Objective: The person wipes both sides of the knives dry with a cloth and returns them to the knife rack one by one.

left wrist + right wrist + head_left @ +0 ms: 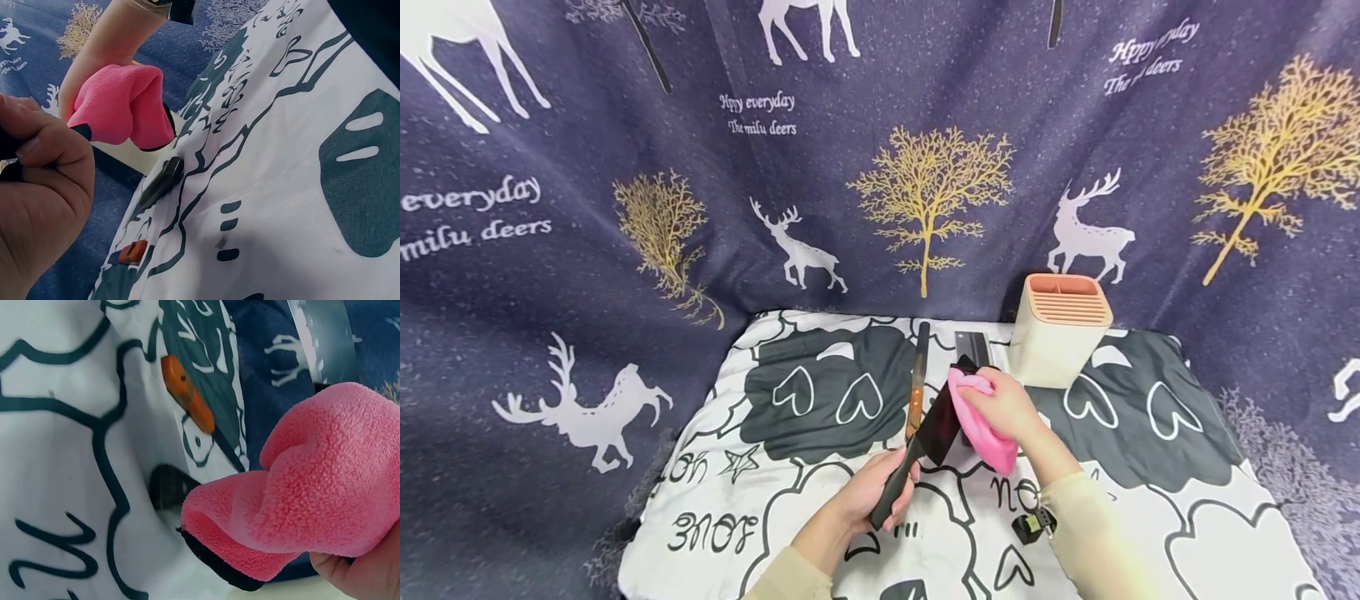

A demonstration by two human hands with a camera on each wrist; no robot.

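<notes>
My left hand grips the black handle of a broad-bladed kitchen knife, its blade slanting up and away to the right. In my right hand is a pink cloth, bunched against the upper part of the blade and hiding some of it. The fluffy cloth has a dark edge and fills much of the right wrist view. Curled fingers of the left hand show in the left wrist view, the knife mostly out of frame there.
A knife with an orange-brown handle lies left of the held blade. Behind the cloth lies another blade; a dark handle shows on the patterned cover. A cream knife block with an orange slotted top stands at back right, before a patterned curtain.
</notes>
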